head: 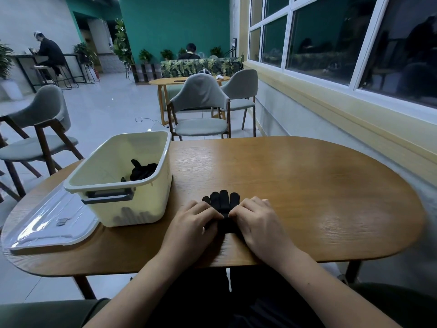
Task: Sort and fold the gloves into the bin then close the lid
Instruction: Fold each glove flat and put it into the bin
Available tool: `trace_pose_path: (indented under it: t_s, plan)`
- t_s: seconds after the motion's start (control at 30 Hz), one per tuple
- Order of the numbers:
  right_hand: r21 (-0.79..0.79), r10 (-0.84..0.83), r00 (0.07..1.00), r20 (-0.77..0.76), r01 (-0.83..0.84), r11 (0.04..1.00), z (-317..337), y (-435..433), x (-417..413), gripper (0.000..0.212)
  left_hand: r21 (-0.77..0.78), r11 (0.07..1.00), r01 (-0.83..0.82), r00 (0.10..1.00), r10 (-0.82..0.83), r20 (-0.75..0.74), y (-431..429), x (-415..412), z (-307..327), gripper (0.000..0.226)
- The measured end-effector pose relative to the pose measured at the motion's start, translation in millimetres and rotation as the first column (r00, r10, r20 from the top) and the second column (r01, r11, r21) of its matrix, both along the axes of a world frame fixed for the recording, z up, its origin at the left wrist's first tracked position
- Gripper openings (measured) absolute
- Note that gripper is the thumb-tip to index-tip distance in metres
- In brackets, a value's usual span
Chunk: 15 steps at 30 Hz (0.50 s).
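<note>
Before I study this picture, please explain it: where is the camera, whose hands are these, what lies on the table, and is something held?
There is no machine here. One camera sits on a person's head and looks forward and down, so the two bare arms are that person's own. The left hand and the right hand both curl their fingers on a black fabric glove. It lies flat on the oval wooden table, with its fingertips pointing away from the person. To the left stands a cream plastic bin, open, with more black gloves inside. Its clear plastic lid lies on the table at the bin's left.
</note>
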State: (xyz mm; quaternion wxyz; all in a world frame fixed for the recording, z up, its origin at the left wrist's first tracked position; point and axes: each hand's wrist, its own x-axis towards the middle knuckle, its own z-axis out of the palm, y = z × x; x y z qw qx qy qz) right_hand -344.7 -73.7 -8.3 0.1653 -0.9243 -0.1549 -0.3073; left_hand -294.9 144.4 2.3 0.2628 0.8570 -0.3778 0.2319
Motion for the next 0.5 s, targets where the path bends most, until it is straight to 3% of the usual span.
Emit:
trace_pose_path:
  t_s: [0.27,0.5]
  plan:
    - [-0.037,-0.028,0.999,-0.045,0.026,0.999,3.3,4.8,-4.5,0.016,0.005,1.0,-0.023,0.991,0.024,-0.133,1.6,5.3,-2.2,0.023]
    - [0.008,-0.01,0.997,-0.081,0.011,1.0,1.7,2.0,-3.7,0.021,0.016,0.999,-0.03,0.989,0.032,-0.145,0.5,3.9,-4.6,0.022]
